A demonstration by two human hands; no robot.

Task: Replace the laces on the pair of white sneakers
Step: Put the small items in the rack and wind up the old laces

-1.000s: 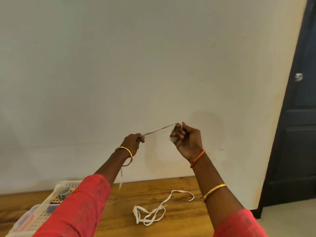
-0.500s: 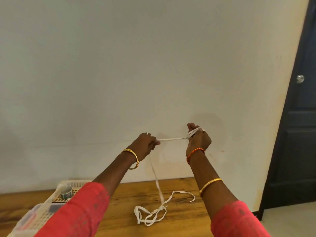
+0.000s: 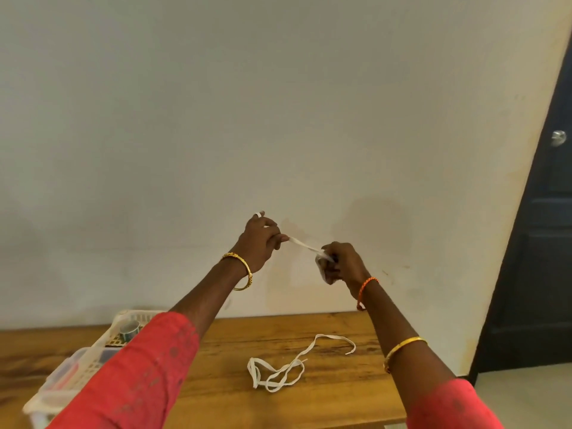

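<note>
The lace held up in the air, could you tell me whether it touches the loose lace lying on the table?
Apart. The head view shows the held lace stretched between the left hand and right hand, with bare wall between it and the loose lace.

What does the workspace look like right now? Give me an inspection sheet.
Surface: wooden table against a pale wall.
Job's things: one white lace stretched between both hands; second lace loose on the table. Sneakers: nothing seen.
Clutter: white plastic basket at table's left, small cup inside.
Grippers: left hand pinches one end; right hand grips bunched lace.
Cables: nothing seen.
Surroundings: dark door at right.
</note>
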